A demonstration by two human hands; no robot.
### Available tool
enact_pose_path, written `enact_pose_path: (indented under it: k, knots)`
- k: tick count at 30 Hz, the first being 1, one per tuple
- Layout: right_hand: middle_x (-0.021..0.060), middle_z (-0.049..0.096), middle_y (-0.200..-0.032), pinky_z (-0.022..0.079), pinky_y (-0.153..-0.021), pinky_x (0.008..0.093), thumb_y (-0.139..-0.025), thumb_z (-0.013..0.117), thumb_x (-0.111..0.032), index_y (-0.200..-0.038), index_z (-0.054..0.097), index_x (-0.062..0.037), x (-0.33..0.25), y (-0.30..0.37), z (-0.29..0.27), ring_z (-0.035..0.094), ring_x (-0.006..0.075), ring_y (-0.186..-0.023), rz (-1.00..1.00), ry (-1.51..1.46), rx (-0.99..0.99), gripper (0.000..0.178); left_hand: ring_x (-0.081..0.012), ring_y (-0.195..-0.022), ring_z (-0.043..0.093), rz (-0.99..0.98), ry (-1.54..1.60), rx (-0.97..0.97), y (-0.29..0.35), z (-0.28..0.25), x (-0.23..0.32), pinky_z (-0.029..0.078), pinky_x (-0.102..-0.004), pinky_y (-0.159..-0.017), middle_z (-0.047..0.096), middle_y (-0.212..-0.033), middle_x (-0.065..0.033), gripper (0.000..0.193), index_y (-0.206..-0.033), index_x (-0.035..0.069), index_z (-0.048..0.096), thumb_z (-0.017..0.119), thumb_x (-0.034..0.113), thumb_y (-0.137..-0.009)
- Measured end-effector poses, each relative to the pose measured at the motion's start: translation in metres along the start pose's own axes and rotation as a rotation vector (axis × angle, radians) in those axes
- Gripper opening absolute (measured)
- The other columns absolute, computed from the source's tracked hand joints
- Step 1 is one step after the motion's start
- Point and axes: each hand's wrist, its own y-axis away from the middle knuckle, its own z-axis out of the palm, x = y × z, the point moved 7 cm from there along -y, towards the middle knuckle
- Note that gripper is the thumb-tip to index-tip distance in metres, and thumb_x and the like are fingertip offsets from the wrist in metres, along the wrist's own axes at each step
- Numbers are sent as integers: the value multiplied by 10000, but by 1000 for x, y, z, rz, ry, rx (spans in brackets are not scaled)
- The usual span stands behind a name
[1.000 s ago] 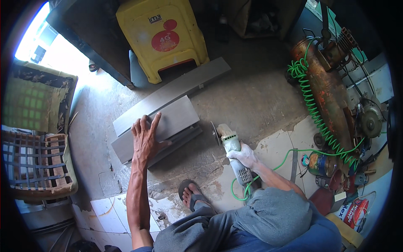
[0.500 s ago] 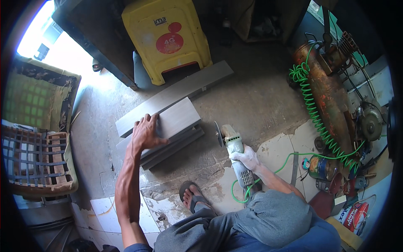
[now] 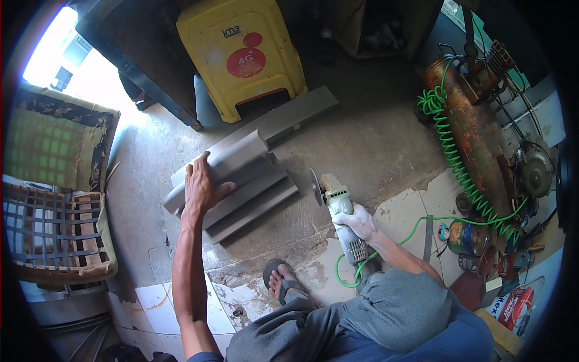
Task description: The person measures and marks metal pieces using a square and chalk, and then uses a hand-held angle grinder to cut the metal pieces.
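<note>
My left hand (image 3: 202,186) grips a grey metal channel (image 3: 232,158), fingers over its far side and thumb on its near side. The channel is tipped on edge above more grey metal pieces (image 3: 259,202) stacked on the floor. Just beyond it a longer grey metal length (image 3: 310,110) lies aslant. My right hand (image 3: 357,222) is closed round the body of an angle grinder (image 3: 347,232). The grinder's thin disc (image 3: 316,186) points away from me, to the right of the stack and apart from it.
A yellow plastic stool (image 3: 241,54) stands beyond the metal. On the right are a rusty compressor tank (image 3: 470,145) and a coiled green hose (image 3: 446,157); a green cord (image 3: 416,229) runs to the grinder. A worn chair frame (image 3: 57,235) stands left. My sandalled foot (image 3: 283,280) is near the stack.
The channel under my left hand has tipped from lying flat onto its edge, uncovering more of the pieces below. My right hand and the grinder stay nearly in place.
</note>
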Motion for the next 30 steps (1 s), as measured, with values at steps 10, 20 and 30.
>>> enact_pose_path:
  k: [10,20,30]
  knots:
    - [104,717,-921,551,-779,347,-790,794,-351,-1092,673,18,3,-1,-4,686,189,-842,-49,-33,-26,492,-443,-1300,505,-119,150,-172,-4,91,-39,464,-518,-1084,535,-1391,-236,698,-1457,96,548,832,306,-855]
    - [109,704,-994,555,-826,363,-790,796,-314,-1217,626,7,13,3,-6,680,196,-896,3,-22,-26,561,-506,-1475,357,-161,89,-298,-100,107,-123,383,-547,-1198,413,-1557,-326,1188,-1639,158,322,931,525,-687]
    - [145,725,-1057,554,-895,377,-760,824,-335,-1211,646,25,41,11,-23,699,233,-988,47,63,45,604,-454,-1244,564,-138,226,-628,-101,73,-78,446,-529,-1086,569,-1292,-254,1341,-1684,185,274,921,502,-553]
